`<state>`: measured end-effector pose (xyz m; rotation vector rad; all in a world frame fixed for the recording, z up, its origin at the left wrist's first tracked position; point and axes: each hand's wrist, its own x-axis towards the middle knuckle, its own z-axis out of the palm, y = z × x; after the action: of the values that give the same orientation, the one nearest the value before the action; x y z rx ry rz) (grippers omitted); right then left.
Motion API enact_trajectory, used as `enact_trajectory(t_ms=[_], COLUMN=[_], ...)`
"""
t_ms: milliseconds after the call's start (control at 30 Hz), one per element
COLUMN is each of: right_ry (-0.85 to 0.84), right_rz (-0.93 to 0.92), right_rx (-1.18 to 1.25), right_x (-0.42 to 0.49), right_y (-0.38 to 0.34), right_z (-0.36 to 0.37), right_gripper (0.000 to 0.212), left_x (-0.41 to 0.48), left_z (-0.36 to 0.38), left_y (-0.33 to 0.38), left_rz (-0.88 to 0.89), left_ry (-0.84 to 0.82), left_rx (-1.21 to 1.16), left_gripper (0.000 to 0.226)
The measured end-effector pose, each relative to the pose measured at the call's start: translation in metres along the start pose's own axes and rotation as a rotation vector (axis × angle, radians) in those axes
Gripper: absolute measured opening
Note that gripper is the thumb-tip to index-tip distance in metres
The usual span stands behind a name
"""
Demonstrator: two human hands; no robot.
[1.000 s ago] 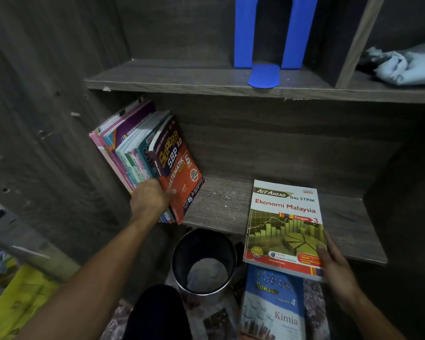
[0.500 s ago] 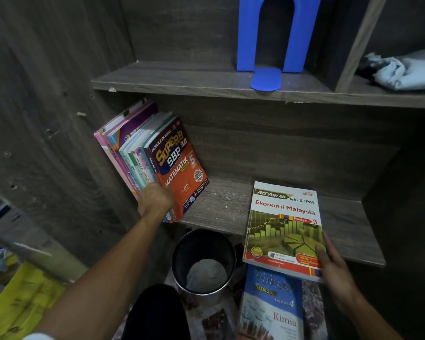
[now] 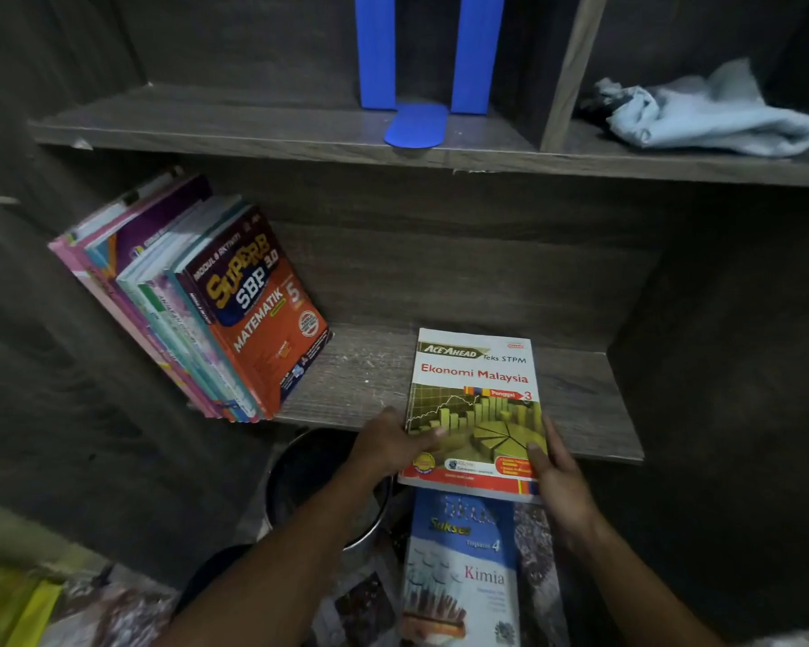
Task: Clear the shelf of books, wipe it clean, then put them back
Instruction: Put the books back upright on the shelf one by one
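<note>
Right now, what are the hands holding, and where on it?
Both hands hold the Ekonomi Malaysia book: left hand at its lower left edge, right hand at its lower right corner.

What looks like a student's study corner at home: school workbooks (image 3: 234,310) are leaning at nine o'clock on a dark wood-grain shelf (image 3: 370,380). An economics textbook (image 3: 477,380) is lying at centre, a blue bookend (image 3: 416,128) is standing at twelve, a crumpled cloth (image 3: 711,119) is resting at two, and a chemistry textbook (image 3: 463,567) and bin (image 3: 309,464) are sitting at six.
</note>
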<state>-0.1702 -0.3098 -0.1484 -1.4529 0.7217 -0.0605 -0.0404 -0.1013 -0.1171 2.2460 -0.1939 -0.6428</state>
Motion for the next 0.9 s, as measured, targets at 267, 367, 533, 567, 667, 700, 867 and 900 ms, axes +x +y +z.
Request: enact_trajectory(t_ms=[267,367,533,567,667,700,867,900], right_ry=[0.025,0.003,0.028,0.026,0.021,0.018,0.015,0.01], right_rz=[0.007,-0.021,0.023,0.032,0.038,0.034,0.039,0.042], right_rx=[0.051,0.053,0.063,0.069,0.099,0.103,0.119,0.118], right_x=[0.003,0.004,0.009,0.01,0.007,0.006,0.003,0.002], right_y=[0.003,0.006,0.01,0.01,0.011,0.01,0.007,0.005], right_z=[-0.002,-0.005,-0.008,-0.008,-0.007,-0.007,-0.006,-0.006], right_gripper=[0.042,0.038,0.042,0.043,0.046,0.046,0.048,0.048], left_x=[0.028,0.023,-0.002,-0.005,-0.011,-0.01,-0.004,-0.003], left_z=[0.002,-0.006,-0.043,-0.049,-0.058,-0.059,-0.054,-0.053], left_y=[-0.012,-0.004,0.014,0.016,0.02,0.02,0.029,0.032], left_rz=[-0.072,-0.064,-0.152,-0.173,-0.249,-0.272,-0.296,-0.302], left_ry=[0.0,-0.088,-0.477,-0.497,-0.523,-0.525,-0.522,-0.517], left_rx=[0.04,-0.122,-0.575,-0.607,-0.636,-0.653,-0.7,-0.688], left_gripper=[0.061,0.039,0.034,0.036,0.042,0.046,0.042,0.039])
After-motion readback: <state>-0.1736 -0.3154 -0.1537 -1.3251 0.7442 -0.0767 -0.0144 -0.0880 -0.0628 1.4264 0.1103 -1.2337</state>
